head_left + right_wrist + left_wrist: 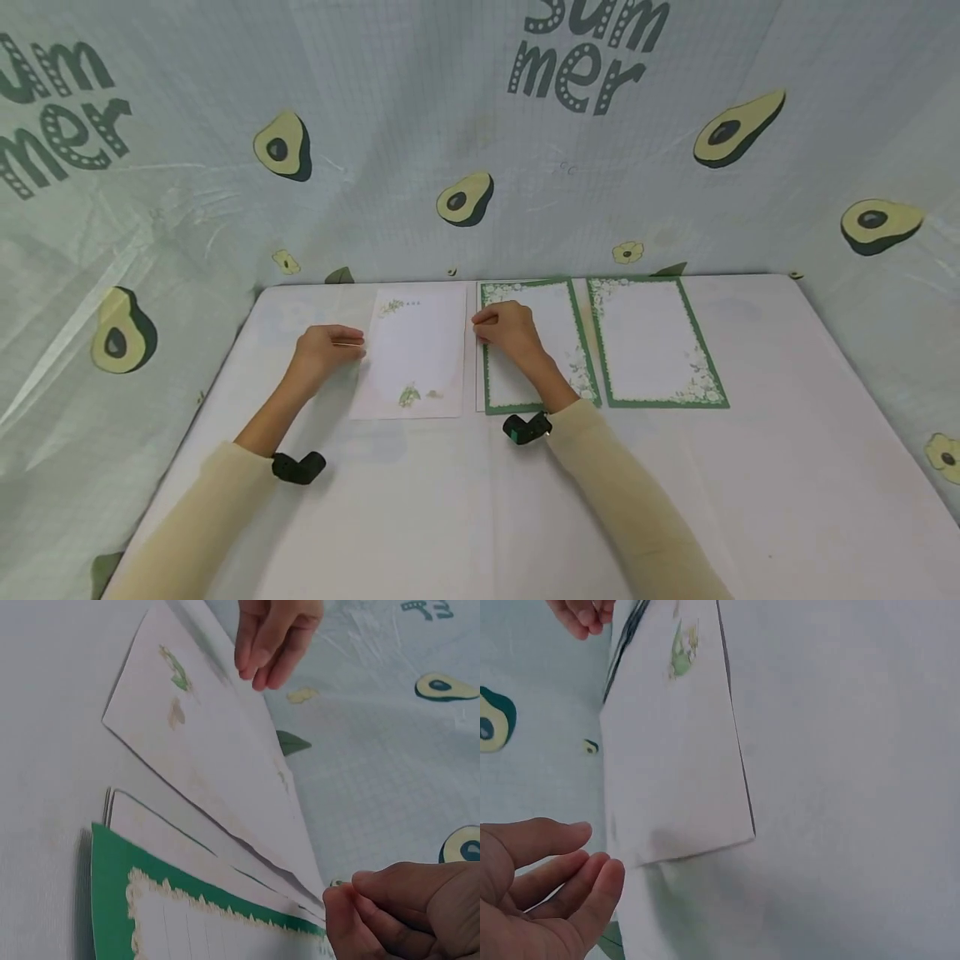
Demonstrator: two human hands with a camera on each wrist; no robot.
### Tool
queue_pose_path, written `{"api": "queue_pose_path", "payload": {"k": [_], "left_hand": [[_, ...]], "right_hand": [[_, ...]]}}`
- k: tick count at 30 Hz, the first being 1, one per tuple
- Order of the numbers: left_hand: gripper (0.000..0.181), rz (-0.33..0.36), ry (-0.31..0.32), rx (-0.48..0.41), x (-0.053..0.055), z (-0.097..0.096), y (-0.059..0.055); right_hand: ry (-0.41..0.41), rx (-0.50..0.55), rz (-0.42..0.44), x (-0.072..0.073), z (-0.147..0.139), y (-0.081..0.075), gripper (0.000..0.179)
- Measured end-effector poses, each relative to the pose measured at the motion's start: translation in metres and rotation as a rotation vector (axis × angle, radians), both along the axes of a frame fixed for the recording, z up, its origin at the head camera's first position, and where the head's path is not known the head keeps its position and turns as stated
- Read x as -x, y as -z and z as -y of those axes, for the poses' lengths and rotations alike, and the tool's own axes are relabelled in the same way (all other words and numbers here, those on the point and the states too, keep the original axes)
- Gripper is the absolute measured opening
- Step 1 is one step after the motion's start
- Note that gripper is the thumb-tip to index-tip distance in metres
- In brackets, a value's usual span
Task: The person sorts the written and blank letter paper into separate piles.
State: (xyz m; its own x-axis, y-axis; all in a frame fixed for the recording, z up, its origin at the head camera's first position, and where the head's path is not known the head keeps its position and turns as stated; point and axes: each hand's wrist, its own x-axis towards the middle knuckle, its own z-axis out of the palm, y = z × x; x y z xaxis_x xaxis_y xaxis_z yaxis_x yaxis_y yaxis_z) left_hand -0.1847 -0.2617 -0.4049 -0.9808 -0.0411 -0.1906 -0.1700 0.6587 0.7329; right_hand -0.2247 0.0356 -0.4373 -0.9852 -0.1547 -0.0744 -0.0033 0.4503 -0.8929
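A white sheet of paper point(416, 358) with small green floral prints lies flat on the table. At its left edge is my left hand point(327, 357), thumb and fingers loosely bent with a small gap between the tips. My right hand point(510, 329) hovers at the sheet's right edge, fingers bent and thumb near the index finger, over a green-bordered sheet point(525, 375). In the right wrist view the right fingertips point(343, 907) come right to the papers' far corners. Nothing shows between the fingers of either hand.
Under the green-bordered sheet, more white paper point(480, 392) sticks out on the left. A second green-bordered sheet point(652, 342) lies to the right. The white-covered table point(435, 508) meets a hanging cloth point(375, 108) printed with avocados at its back edge.
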Motion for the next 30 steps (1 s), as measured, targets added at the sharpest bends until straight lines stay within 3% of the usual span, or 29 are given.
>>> {"api": "queue_pose_path", "payload": {"k": [6,14,19,30], "left_hand": [[0.035,-0.035,0.109,-0.048,-0.016,-0.017,-0.012],[0.034,-0.101,0.161,-0.135,-0.027,-0.036,-0.02],[0.033,-0.117,0.182,-0.19,-0.025,-0.054,-0.018],[0.029,-0.127,0.203,-0.312,-0.011,-0.088,-0.002]], "right_hand": [[-0.015,-0.038,-0.017,-0.002,-0.023,-0.002,0.017],[-0.028,-0.064,-0.048,-0.011,-0.06,-0.004,0.02],[-0.025,-0.137,-0.085,-0.02,-0.089,-0.008,0.021],[-0.012,-0.251,-0.112,-0.032,-0.144,-0.007,0.024]]}}
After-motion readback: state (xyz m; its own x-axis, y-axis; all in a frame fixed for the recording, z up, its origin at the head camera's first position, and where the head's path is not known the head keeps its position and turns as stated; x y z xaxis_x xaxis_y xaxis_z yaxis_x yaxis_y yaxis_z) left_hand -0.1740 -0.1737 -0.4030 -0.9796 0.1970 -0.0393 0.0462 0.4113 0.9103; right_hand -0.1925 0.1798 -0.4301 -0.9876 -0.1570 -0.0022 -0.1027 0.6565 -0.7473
